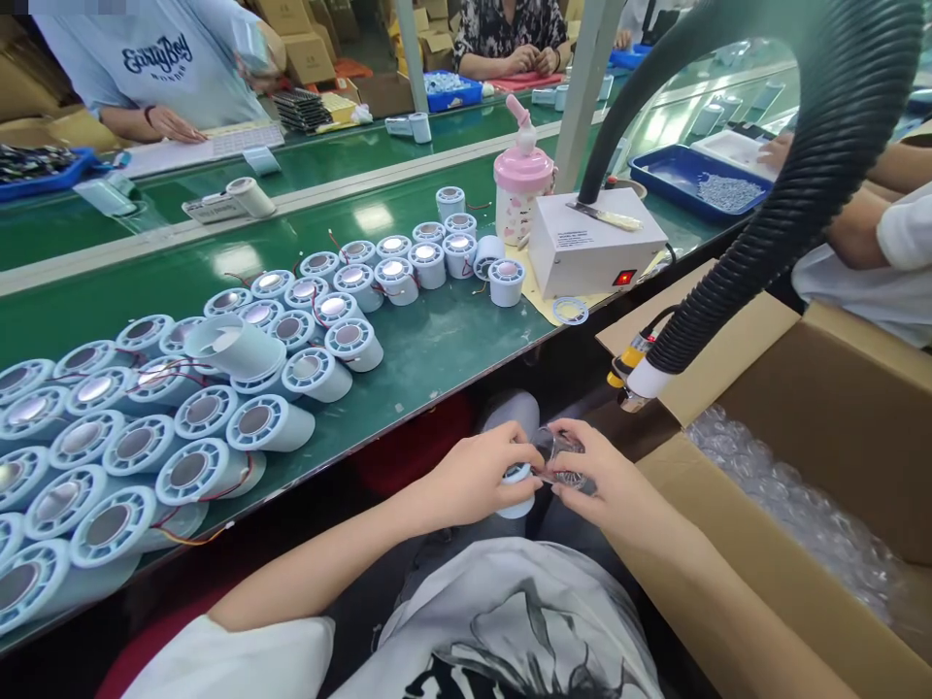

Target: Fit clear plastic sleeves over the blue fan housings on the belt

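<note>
Over my lap, my left hand (484, 471) is closed around a light-blue round housing (516, 507), partly hidden by the fingers. Close beside it, my right hand (601, 476) grips a clear plastic cup (564, 449) with thumb and fingers. The two hands nearly meet, and the left fingertips reach to the cup's edge. On the green bench to the left stand rows of similar light-blue housings (269, 422), with silvery round centres and thin red wires on several. One light-blue sleeve (237, 348) lies on top of them.
At right, an open cardboard box (757, 544) holds clear plastic cups (772, 500). A black flexible hose (728, 301) arches above it from a white box with a lit red switch (597, 243). A pink-lidded bottle (522, 184) stands behind. Co-workers sit across and to the right.
</note>
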A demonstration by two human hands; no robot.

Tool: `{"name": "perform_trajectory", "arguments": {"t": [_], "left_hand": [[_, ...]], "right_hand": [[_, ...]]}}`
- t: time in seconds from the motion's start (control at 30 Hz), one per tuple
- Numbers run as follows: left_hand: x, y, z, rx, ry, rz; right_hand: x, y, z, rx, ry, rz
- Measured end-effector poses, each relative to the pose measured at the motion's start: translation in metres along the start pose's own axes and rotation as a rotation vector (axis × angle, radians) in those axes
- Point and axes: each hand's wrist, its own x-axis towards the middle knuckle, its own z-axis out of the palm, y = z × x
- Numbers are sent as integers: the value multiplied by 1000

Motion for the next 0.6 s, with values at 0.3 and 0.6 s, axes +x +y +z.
{"name": "perform_trajectory", "arguments": {"t": [0.3,0.6], "left_hand": [[0,-7,-8,-31,90,125],[4,-26,12,-261,307,235]], "right_hand": [[-2,-6,8,-64,-34,-86],[-9,-13,-2,386,215,57]]}}
